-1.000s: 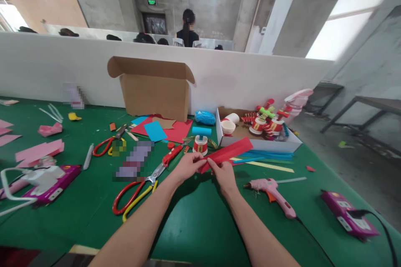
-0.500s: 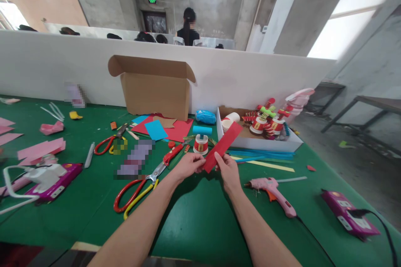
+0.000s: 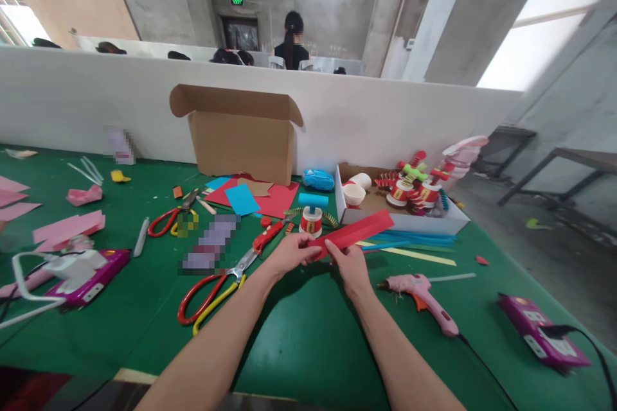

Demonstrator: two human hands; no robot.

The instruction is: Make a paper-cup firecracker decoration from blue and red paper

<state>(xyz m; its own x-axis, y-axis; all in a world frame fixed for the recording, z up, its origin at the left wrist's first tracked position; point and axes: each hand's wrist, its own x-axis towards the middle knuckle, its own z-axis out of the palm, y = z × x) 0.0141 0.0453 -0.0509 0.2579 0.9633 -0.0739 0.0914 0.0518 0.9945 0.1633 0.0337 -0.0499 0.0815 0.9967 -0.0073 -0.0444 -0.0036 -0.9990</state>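
Note:
A red paper strip is held above the green table between both hands, slanting up to the right. My left hand pinches its lower left end. The thumb of my right hand presses on the strip near the same end, with the fingers behind it. Just beyond my hands stands a paper cup figure with a blue paper roll on top and striped folded arms. Large scissors with red and yellow handles lie open to the left of my left hand.
A pink glue gun with its cord lies right of my right hand, near a purple power strip. A white box at the back right holds cups and finished figures. Coloured paper strips lie before it. Small scissors rest at left.
The red paper strip has turned clockwise in my hands, from steep to nearly level, its free end swinging right and down. Both hands stay closed on it.

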